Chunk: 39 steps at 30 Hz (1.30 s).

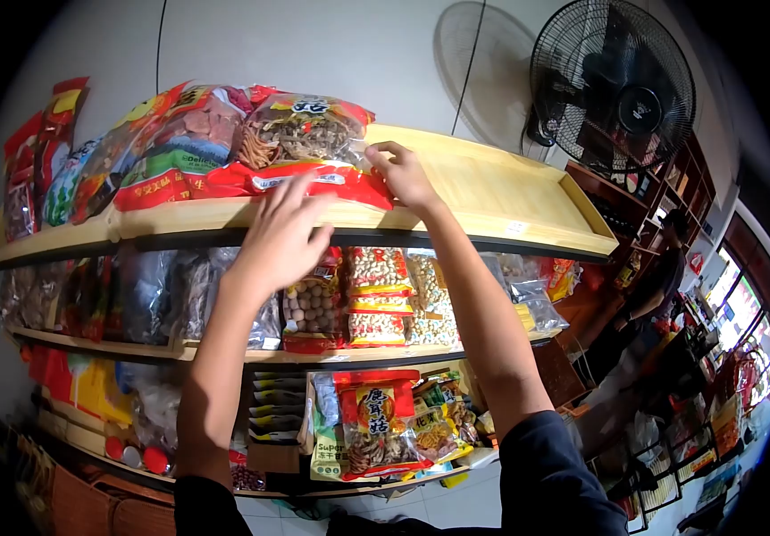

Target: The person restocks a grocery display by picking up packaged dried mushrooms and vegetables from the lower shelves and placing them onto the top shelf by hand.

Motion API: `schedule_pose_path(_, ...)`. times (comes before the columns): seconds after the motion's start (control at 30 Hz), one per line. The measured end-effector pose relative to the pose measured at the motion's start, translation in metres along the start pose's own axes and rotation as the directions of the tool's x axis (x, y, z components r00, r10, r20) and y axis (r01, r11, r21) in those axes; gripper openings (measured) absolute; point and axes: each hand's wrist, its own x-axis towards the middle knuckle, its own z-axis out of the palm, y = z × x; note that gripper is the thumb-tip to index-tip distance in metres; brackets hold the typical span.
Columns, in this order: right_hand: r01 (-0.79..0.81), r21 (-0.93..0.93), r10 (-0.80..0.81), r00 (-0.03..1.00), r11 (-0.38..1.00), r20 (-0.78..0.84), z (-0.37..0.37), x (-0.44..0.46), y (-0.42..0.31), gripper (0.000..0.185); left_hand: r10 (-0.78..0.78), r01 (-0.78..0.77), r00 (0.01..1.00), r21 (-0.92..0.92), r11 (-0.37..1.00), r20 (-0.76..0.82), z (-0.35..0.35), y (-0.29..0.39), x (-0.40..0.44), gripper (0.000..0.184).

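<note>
A clear and red bag of dried mushrooms (309,134) lies at the right end of a row of food bags on the top wooden shelf. My right hand (403,177) is at its right edge, fingers curled against the plastic; some fingertips are hidden. My left hand (282,234), slightly blurred, is in front of the bag's red lower strip with its fingers apart. Whether it touches the strip I cannot tell. Left of this bag leans a larger bag (190,134) with a meat picture and a green and red front.
The top shelf (483,192) has a raised wooden rim. Lower shelves hold bagged nuts (378,277) and a red mushroom bag (380,424). A black fan (613,85) is on the wall at upper right. A person (657,277) in dark clothes stands beyond the shelves.
</note>
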Motion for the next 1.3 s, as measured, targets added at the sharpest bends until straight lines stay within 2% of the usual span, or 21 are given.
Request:
schedule_pose_path(0.03, -0.071, 0.14, 0.064, 0.996, 0.988, 0.056, -0.001, -0.002, -0.002, 0.047, 0.025, -0.021, 0.999, -0.094, 0.995, 0.043, -0.01, 0.01, -0.009, 0.037)
schedule_pose_path(0.1, -0.229, 0.26, 0.204, 0.972, 0.938, 0.119, -0.007, -0.001, -0.007, 0.043, 0.039, 0.082, 0.972, -0.49, 0.868, 0.232, -0.038, 0.037, -0.022, 0.03)
schedule_pose_path(0.2, -0.272, 0.264, 0.248, 0.961, 0.926, 0.119, -0.008, 0.0, -0.005, 0.027, 0.204, -0.085, 0.974, -0.664, 0.743, 0.103, -0.074, 0.065, -0.041, 0.021)
schedule_pose_path(0.23, -0.305, 0.256, 0.245, 0.939, 0.918, 0.241, -0.013, 0.006, -0.001, 0.021, 0.256, -0.144, 0.965, -0.706, 0.694, 0.055, -0.083, 0.07, -0.046, 0.021)
schedule_pose_path(0.3, -0.364, 0.286, 0.308, 0.925, 0.886, 0.222, -0.009, 0.011, 0.007, 0.019, 0.303, -0.285, 0.946, -0.728, 0.623, -0.112, -0.099, 0.077, -0.053, 0.017)
schedule_pose_path(0.4, -0.362, 0.246, 0.318, 0.926, 0.899, 0.204, -0.008, 0.01, 0.008, 0.019, 0.5, -0.38, 0.848, -0.858, 0.346, -0.174, -0.112, 0.077, -0.06, 0.023)
schedule_pose_path(0.5, -0.339, 0.2, 0.302, 0.933, 0.919, 0.193, -0.009, 0.007, 0.003, 0.019, 0.597, -0.493, 0.775, -0.791, 0.363, -0.209, -0.133, 0.096, -0.063, 0.023)
schedule_pose_path(0.57, -0.285, 0.202, 0.271, 0.958, 0.937, 0.093, -0.004, 0.005, 0.003, 0.02, 0.627, -0.513, 0.745, -0.796, 0.321, -0.227, -0.133, 0.104, -0.069, 0.024)
schedule_pose_path(0.7, 0.012, -0.089, -0.022, 0.993, 0.996, -0.116, -0.002, 0.023, 0.037, 0.013, 0.647, -0.498, 0.723, -0.833, 0.243, -0.243, -0.125, 0.116, -0.084, 0.024)
schedule_pose_path(0.73, -0.097, 0.142, 0.088, 0.994, 0.985, 0.066, 0.009, 0.031, 0.034, 0.018, 0.649, -0.49, 0.72, -0.842, 0.226, -0.245, -0.122, 0.118, -0.088, 0.024)
schedule_pose_path(0.77, -0.014, 0.035, 0.017, 0.996, 0.999, -0.09, 0.007, 0.029, 0.038, 0.017, 0.652, -0.483, 0.718, -0.849, 0.213, -0.244, -0.12, 0.12, -0.092, 0.025)
schedule_pose_path(0.83, -0.012, -0.224, -0.004, 0.997, 0.974, -0.071, -0.003, 0.013, 0.013, 0.018, 0.654, -0.469, 0.715, -0.863, 0.188, -0.247, -0.117, 0.124, -0.1, 0.025)
schedule_pose_path(0.93, 0.086, -0.22, -0.121, 0.981, 0.972, -0.15, 0.004, 0.017, 0.016, 0.018, 0.654, -0.442, 0.718, -0.882, 0.161, -0.24, -0.114, 0.126, -0.113, 0.025)
schedule_pose_path(0.97, 0.081, -0.209, -0.112, 0.983, 0.975, -0.143, 0.003, 0.019, 0.019, 0.018, 0.651, -0.431, 0.722, -0.889, 0.155, -0.236, -0.115, 0.127, -0.116, 0.026)
schedule_pose_path(1.03, -0.064, -0.08, 0.057, 0.995, 0.995, -0.087, 0.0, 0.011, 0.005, 0.016, 0.645, -0.411, 0.731, -0.899, 0.152, -0.225, -0.116, 0.129, -0.12, 0.026)
schedule_pose_path(1.1, -0.054, -0.038, 0.048, 0.987, 0.998, -0.154, 0.007, 0.011, 0.007, 0.012, 0.634, -0.393, 0.742, -0.907, 0.148, -0.218, -0.116, 0.131, -0.125, 0.026)
schedule_pose_path(1.13, 0.19, 0.015, -0.159, 0.862, 0.982, -0.482, 0.013, 0.024, 0.024, 0.011, 0.627, -0.384, 0.749, -0.911, 0.15, -0.212, -0.115, 0.134, -0.127, 0.027)
schedule_pose_path(1.17, 0.429, -0.018, -0.292, 0.584, 0.903, -0.757, 0.019, 0.037, 0.04, 0.011, 0.623, -0.381, 0.754, -0.911, 0.157, -0.209, -0.115, 0.135, -0.13, 0.027)
schedule_pose_path(1.23, 0.697, 0.098, -0.382, 0.498, 0.71, -0.779, 0.014, 0.044, 0.072, 0.012, 0.613, -0.38, 0.764, -0.909, 0.172, -0.204, -0.118, 0.135, -0.132, 0.027)
schedule_pose_path(1.27, 0.421, 0.33, -0.173, 0.798, 0.845, -0.577, 0.002, -0.022, 0.054, 0.012, 0.601, -0.373, 0.775, -0.908, 0.19, -0.193, -0.12, 0.135, -0.133, 0.027)
schedule_pose_path(1.3, 0.651, 0.059, -0.456, 0.591, 0.757, -0.666, -0.004, -0.089, 0.006, 0.012, 0.588, -0.371, 0.787, -0.905, 0.208, -0.187, -0.123, 0.133, -0.135, 0.027)
